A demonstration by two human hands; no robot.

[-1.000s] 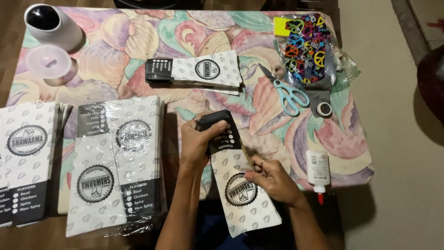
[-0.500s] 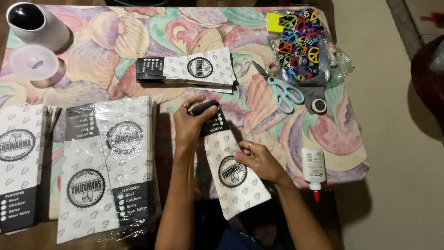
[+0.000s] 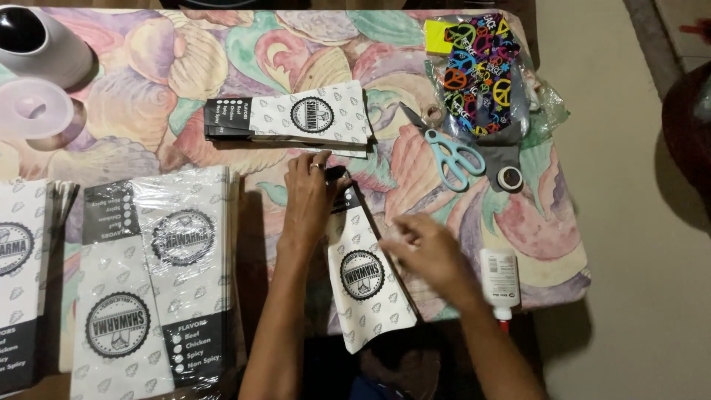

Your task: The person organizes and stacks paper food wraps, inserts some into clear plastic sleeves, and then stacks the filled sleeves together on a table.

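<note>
Paper sleeve lying flat on the floral tabletop.
Left hand presses its black top end, fingers spread; right hand, at three o'clock, looks blurred, apparently loose, holding nothing.

A home craft corner is serving as a small packaging station: a low table is wearing a pastel shell-patterned tablecloth and standing on a plain beige floor. Clear-wrapped bundles of white-and-black printed paper food sleeves are lying along one side, while another flat stack of the same sleeves is sitting mid-table. Household tools are resting nearby: pale blue-handled scissors, a white glue bottle with a red tip and a small roll of tape.
</note>
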